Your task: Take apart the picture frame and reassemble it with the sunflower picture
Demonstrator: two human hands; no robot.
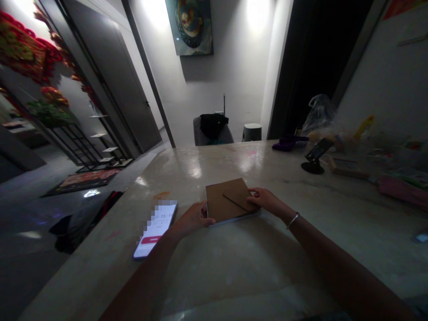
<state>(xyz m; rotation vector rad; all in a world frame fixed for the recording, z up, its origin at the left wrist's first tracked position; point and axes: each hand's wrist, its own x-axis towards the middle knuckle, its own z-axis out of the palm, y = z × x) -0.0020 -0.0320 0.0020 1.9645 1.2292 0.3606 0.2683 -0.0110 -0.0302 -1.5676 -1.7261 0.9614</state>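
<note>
Hanging at the far left is a red and gold garland (26, 49), with green foliage (50, 113) below it above a black metal shelf stand (100, 142). A patterned floor mat (82, 183) lies on the dark floor (33, 205), and a grey door (113, 89) stands closed beyond it.

On the pale, glossy surface (214, 156), a smartphone (155, 232) lies with its lit screen up, partly blurred, just beside the left hand (192, 218). That hand is curled around the left edge of a brown kraft envelope (222, 200), fingers bent and gripping. The envelope lies flat near the front of the surface, its flap folded over, with a pale edge showing beneath it. The right hand (264, 199) closes on the envelope's right edge, and a thin metal bangle (293, 220) circles that wrist.

Straight ahead, past the surface, a black garment (214, 125) drapes over a grey chair (200, 133) beneath a round-motif painting (190, 26). Further right sit a purple object (289, 143), a black phone stand (314, 156), a clear plastic bag (317, 113), a wooden-framed item (346, 168), and a pink packet (403, 191).
</note>
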